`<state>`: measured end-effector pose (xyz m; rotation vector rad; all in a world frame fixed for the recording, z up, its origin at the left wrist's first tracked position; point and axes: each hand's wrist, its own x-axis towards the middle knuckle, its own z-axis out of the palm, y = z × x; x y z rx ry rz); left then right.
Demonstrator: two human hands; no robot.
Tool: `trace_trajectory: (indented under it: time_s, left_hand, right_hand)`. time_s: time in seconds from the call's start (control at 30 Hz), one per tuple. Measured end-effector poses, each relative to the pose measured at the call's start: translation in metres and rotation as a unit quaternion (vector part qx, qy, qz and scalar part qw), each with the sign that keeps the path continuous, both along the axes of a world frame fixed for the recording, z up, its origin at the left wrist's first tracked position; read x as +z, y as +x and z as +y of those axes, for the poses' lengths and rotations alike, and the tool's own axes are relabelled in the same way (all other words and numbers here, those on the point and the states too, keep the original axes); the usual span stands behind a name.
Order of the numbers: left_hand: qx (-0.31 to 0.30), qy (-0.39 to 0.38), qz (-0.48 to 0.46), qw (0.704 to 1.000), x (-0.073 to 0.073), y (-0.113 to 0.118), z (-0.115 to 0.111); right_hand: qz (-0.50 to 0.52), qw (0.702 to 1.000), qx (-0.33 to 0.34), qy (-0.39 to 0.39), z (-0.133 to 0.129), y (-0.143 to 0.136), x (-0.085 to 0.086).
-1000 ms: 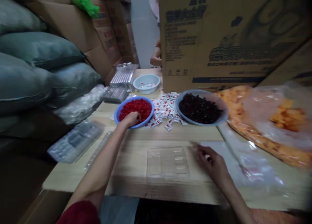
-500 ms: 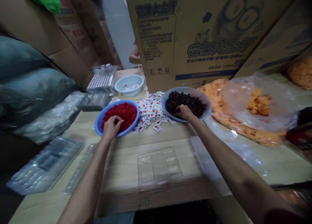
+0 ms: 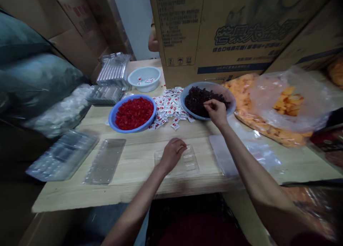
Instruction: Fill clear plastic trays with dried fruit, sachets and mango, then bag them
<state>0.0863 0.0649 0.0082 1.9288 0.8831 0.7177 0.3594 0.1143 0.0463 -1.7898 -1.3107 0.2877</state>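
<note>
My left hand (image 3: 173, 154) hovers over a clear plastic tray (image 3: 190, 164) with several compartments, its thumb and fingertips pinched together; what they hold is too small to make out. To the upper left, a blue bowl (image 3: 112, 121) is filled with red jelly-like pieces (image 3: 134, 113). My right hand (image 3: 216, 112) is at the light blue bowl (image 3: 184, 110) of dark, glossy pieces (image 3: 197, 100). Its thumb and finger are closed in a pinch, and anything between them is hidden. Small white-and-red sachets (image 3: 170, 106) lie in a heap between the two bowls.
A pale blue bowl (image 3: 136, 85) with a few sachets stands behind. Stacked clear trays (image 3: 63, 156) and a flat clear lid (image 3: 105, 162) lie left. Plastic bags (image 3: 249, 151) and a sack of orange snack pieces (image 3: 243, 96) are right. A large carton (image 3: 206, 56) rises behind; a person's arm (image 3: 153, 40) shows past it.
My left hand has left the red pieces and come right and nearer, over the clear tray. My right hand has lifted slightly and shifted right at the dark pieces. The view has tilted down.
</note>
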Motion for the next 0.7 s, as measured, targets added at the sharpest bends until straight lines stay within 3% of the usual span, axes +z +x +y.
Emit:
trace_trajectory:
  time_s: [0.07, 0.13, 0.23, 0.37, 0.5, 0.63, 0.7]
  left_hand:
    - [-0.017, 0.033, 0.014, 0.999, -0.010, 0.007, -0.006]
    - [-0.020, 0.050, 0.023, 0.998, -0.014, 0.006, -0.005]
    - [0.001, 0.068, 0.015, 0.998, -0.010, -0.005, 0.005]
    - [0.063, 0.096, 0.030, 0.993, -0.001, -0.017, 0.036]
    - [0.129, 0.152, 0.063, 0.978, 0.010, -0.025, 0.069]
    - [0.231, 0.234, 0.122, 0.936, 0.026, -0.049, 0.107]
    - [0.283, 0.219, 0.215, 0.909, 0.033, -0.071, 0.132]
  right_hand:
    - [0.110, 0.991, 0.040, 0.056, -0.036, -0.018, -0.001]
    - [0.177, 0.978, 0.104, 0.022, -0.070, -0.041, -0.011]
    - [0.185, 0.970, 0.148, -0.047, -0.103, -0.075, -0.036]
    - [0.058, 0.983, 0.168, -0.052, -0.112, -0.100, -0.061]
    - [-0.102, 0.973, 0.204, -0.030, -0.111, -0.105, -0.071]
    - [-0.124, 0.970, 0.207, -0.012, -0.115, -0.103, -0.069]
    - [-0.098, 0.976, 0.196, 0.003, -0.115, -0.099, -0.063]
